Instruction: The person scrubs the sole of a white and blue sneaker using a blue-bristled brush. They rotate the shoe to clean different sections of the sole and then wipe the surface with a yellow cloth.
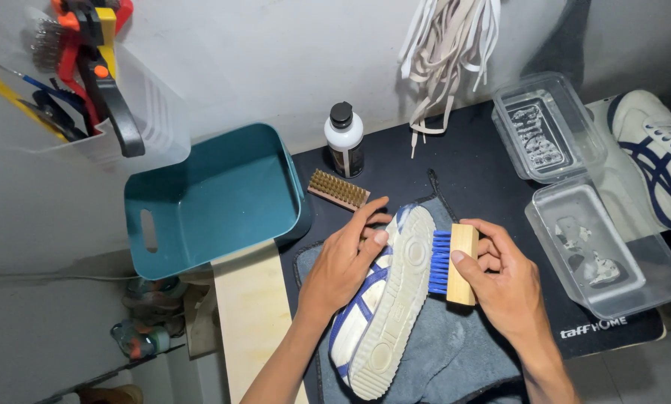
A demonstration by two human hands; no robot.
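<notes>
A white sneaker with blue stripes (384, 299) lies on its side over a grey towel (455, 352) at the near edge of a dark mat (478, 164), its pale sole turned up toward the camera. The left hand (347, 262) grips the shoe from the upper side, fingers curled over the edge of the sole and the thumb pressed on the stripes. The right hand (504, 280) is closed around the wooden block of a brush with blue bristles (451, 263), thumb on the near face and fingers wrapped behind, and the bristles touch the rim of the sole near the toe. Just beyond the left hand a second wooden brush with tan bristles (338, 189) lies on the mat, and behind it stands a small white bottle with a black cap (344, 138). To the left a teal plastic tub (216, 198) sits partly over a pale wooden board (253, 314). A bundle of white laces (448, 52) hangs on the wall above the mat. To the right are two clear plastic boxes (575, 194), and past them the matching second sneaker (650, 161). A clear bin of tools (89, 82) hangs at the upper left.
</notes>
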